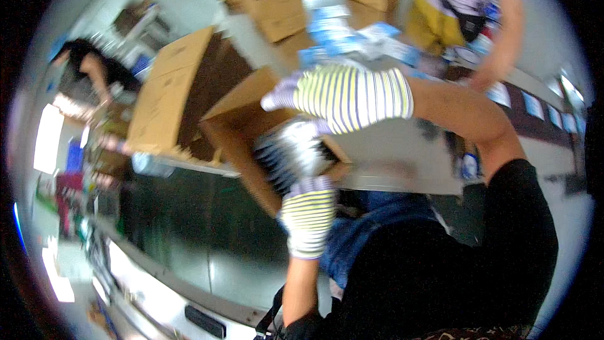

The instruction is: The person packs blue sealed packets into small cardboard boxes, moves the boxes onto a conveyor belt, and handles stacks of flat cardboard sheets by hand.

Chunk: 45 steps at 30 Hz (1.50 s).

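Note:
Both my hands wear striped knit gloves in white, yellow-green and dark lines. An open cardboard box lies tilted before me. In its mouth is a row of shiny silvery packets with dark edges, smeared by motion. My left hand grips the near end of the row, its fingertips on the packets. Reaching across from the right, my right hand holds the far end, fingers stretched over the box opening and thumb toward the packets. What lies under the fingers is hidden.
A larger open carton stands to the left. More cartons are heaped at the back. Blue-and-white packs lie on the table beyond my right hand. Another person's arm reaches in at the right; a person works at far left.

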{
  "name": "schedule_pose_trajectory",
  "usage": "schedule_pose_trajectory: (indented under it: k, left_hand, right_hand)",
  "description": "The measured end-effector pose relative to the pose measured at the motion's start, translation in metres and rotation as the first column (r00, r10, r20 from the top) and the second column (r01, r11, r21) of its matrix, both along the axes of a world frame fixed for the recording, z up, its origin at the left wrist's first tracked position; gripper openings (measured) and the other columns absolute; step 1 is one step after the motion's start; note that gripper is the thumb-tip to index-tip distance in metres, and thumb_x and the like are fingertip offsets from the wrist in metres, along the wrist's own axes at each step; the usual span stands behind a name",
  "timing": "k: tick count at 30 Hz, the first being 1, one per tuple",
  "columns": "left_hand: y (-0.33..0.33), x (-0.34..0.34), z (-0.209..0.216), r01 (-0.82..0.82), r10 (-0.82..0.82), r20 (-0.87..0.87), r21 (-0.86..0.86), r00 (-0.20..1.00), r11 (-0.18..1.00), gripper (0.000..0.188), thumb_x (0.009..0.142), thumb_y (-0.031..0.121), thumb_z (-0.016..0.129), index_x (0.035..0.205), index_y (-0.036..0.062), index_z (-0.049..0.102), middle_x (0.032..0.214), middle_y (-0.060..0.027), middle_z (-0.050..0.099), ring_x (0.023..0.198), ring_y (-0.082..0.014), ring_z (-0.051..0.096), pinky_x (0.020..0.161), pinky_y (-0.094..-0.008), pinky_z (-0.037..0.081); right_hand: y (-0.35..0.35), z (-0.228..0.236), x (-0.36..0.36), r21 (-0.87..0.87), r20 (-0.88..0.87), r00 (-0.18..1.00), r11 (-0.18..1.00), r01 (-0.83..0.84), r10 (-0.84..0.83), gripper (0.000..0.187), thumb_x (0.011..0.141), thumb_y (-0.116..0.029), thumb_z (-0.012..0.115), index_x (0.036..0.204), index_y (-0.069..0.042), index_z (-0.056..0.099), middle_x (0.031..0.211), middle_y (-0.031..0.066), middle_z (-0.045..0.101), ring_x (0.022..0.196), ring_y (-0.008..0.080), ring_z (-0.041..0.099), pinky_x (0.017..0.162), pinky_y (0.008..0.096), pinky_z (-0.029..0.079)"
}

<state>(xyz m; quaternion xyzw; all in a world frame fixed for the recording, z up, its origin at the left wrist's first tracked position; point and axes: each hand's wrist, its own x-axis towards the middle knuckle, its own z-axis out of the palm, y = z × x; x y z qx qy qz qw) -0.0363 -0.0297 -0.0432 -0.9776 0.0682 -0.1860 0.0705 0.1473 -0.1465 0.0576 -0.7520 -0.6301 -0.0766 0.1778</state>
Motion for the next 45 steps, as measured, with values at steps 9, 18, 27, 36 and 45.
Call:
schedule_pose_trajectory:
  k: [9, 18, 27, 36, 45]
  left_hand:
    - [-0.017, 0.017, -0.005, -0.055, 0.045, 0.226, 0.037, 0.973, 0.998, 0.031, 0.077, 0.039, 0.067, 0.072, 0.0123, 0.053, 0.067, -0.0047, 0.056, 0.061, -0.022, 0.056, 0.053, -0.0352, 0.045]
    - [-0.007, 0.013, -0.008, -0.096, 0.085, 0.22, 0.04, 0.972, 0.995, 0.032, 0.076, 0.039, 0.068, 0.07, 0.0138, 0.05, 0.065, -0.0036, 0.051, 0.06, -0.0219, 0.053, 0.051, -0.0356, 0.04]
    - [-0.015, 0.017, -0.008, -0.062, 0.049, 0.26, 0.043, 0.964, 0.997, 0.033, 0.075, 0.038, 0.07, 0.072, 0.0131, 0.049, 0.069, -0.0057, 0.054, 0.06, -0.0236, 0.054, 0.053, -0.0363, 0.043]
    - [-0.01, 0.025, -0.005, -0.081, 0.078, 0.234, 0.003, 0.969, 0.997, 0.03, 0.077, 0.037, 0.067, 0.071, 0.0136, 0.05, 0.063, -0.0052, 0.05, 0.056, -0.0245, 0.051, 0.049, -0.0373, 0.037]
    - [-0.008, 0.024, -0.009, -0.076, 0.068, 0.298, 0.015, 0.952, 0.997, 0.032, 0.079, 0.036, 0.067, 0.071, 0.0111, 0.048, 0.062, -0.0063, 0.047, 0.054, -0.0249, 0.049, 0.047, -0.0374, 0.037]
  right_hand:
    - [-0.188, -0.1, 0.062, -0.116, -0.434, 0.83, 0.936, 0.333, -0.35, 0.052, 0.089, -0.035, 0.061, 0.125, 0.001, 0.05, 0.112, 0.0182, 0.063, 0.104, 0.0308, 0.061, 0.092, 0.0382, 0.047]
    - [-0.076, -0.163, 0.1, -0.539, 0.172, 0.887, 0.713, 0.448, -0.428, 0.031, 0.083, -0.018, 0.059, 0.113, -0.01, 0.06, 0.11, 0.0111, 0.06, 0.105, 0.0312, 0.056, 0.09, 0.0429, 0.045]
    - [-0.026, -0.236, 0.203, -0.591, 0.213, 0.756, 0.534, 0.604, -0.619, 0.025, 0.07, -0.013, 0.065, 0.094, -0.007, 0.073, 0.103, 0.0171, 0.068, 0.1, 0.03, 0.065, 0.077, 0.0467, 0.053]
    - [-0.127, -0.227, 0.018, -0.308, -0.493, 0.667, 0.829, 0.466, -0.558, 0.043, 0.069, -0.027, 0.075, 0.102, -0.007, 0.058, 0.087, 0.0192, 0.065, 0.081, 0.0369, 0.064, 0.069, 0.0443, 0.053]
    - [-0.129, -0.242, -0.02, -0.283, -0.959, -0.196, 0.652, 0.704, -0.205, 0.047, 0.089, -0.029, 0.06, 0.129, -0.009, 0.046, 0.112, 0.0149, 0.058, 0.094, 0.0294, 0.062, 0.073, 0.0409, 0.057]
